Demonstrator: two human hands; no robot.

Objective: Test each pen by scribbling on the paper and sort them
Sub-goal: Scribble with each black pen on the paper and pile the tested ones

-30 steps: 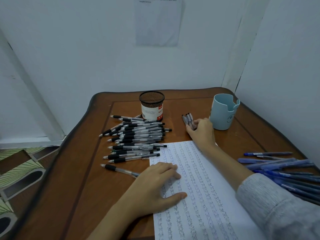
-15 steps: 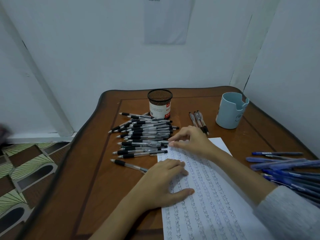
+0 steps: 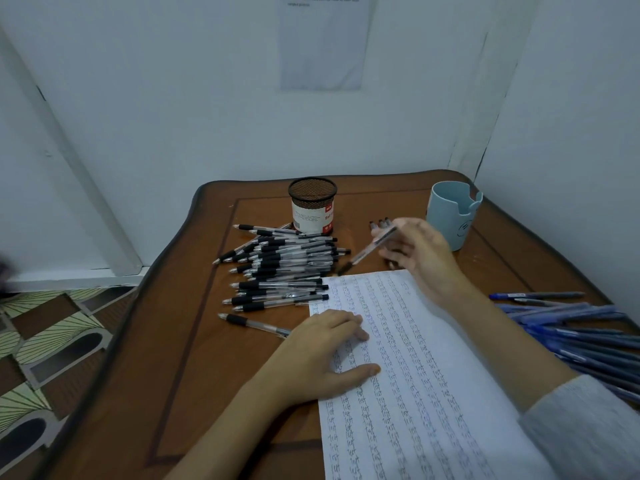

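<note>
Pen under test: a black-grip pen [image 3: 367, 251], blurred, is slanted with its tip down toward the far edge of the paper. Whether the tip touches anything I cannot tell.
Right hand: the right hand [image 3: 419, 254] is raised beyond the paper's far edge, with its fingers curled round the upper end of that pen.
Left hand: the left hand [image 3: 322, 351] lies flat with straight fingers and a spread thumb, pressing on the paper's left margin.
Paper: the paper [image 3: 433, 393] is a white sheet covered in rows of small scribbles. It lies under the left hand and runs beneath the right forearm.
Pile of black-grip pens: the pile of black-grip pens [image 3: 284, 268] lies on the bench [image 3: 194, 341] beyond the left hand.
Lone pen: the lone pen [image 3: 254, 323] lies just left of the left hand, apart from the pile.
Three pens: the three pens [image 3: 379, 223] lie side by side and are partly hidden behind the right hand.
Blue pens: the blue pens [image 3: 571, 327] are heaped to the right of the right forearm.
Mesh pen cup: the mesh pen cup [image 3: 312, 206] stands beyond the pile.
Pale blue cup: the pale blue cup [image 3: 450, 220] stands just beyond the right hand.
Sleeve: a grey sleeve [image 3: 581, 427] covers the right upper forearm.
</note>
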